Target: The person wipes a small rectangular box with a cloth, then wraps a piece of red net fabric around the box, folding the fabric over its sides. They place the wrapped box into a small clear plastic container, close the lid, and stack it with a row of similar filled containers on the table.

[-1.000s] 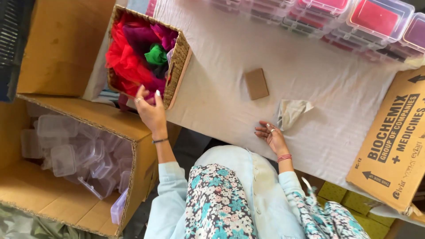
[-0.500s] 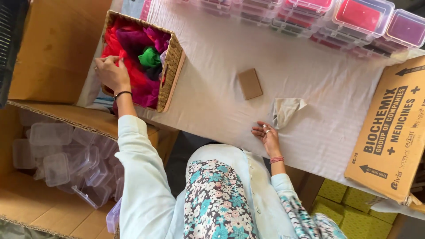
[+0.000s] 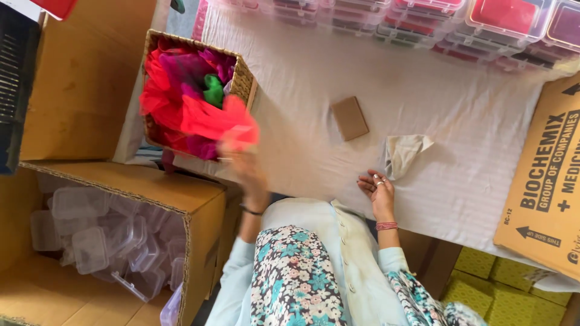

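Before you lies a table under a white cloth (image 3: 338, 78), with an open cardboard box of clear plastic containers (image 3: 103, 241) on your near left and a flattened printed carton (image 3: 547, 181) on the right; a row of lidded tubs with red and purple fill (image 3: 423, 18) runs along the far edge. On the far left of the cloth sits a wicker basket (image 3: 246, 84) stuffed with red, magenta and green fabric. Your left hand (image 3: 244, 163), blurred in motion, is closed on a red cloth piece (image 3: 220, 124) that hangs over the basket's near rim, partly out of the pile. Your right hand (image 3: 376, 187) rests at the near table edge, fingers loosely curled and holding nothing, just beside a crumpled pale paper bag (image 3: 403, 152), with a small brown card (image 3: 350, 118) a little farther out. You seem to be at the picking step; next looks like carrying the piece clear toward the middle of the cloth, where the right hand can meet it.
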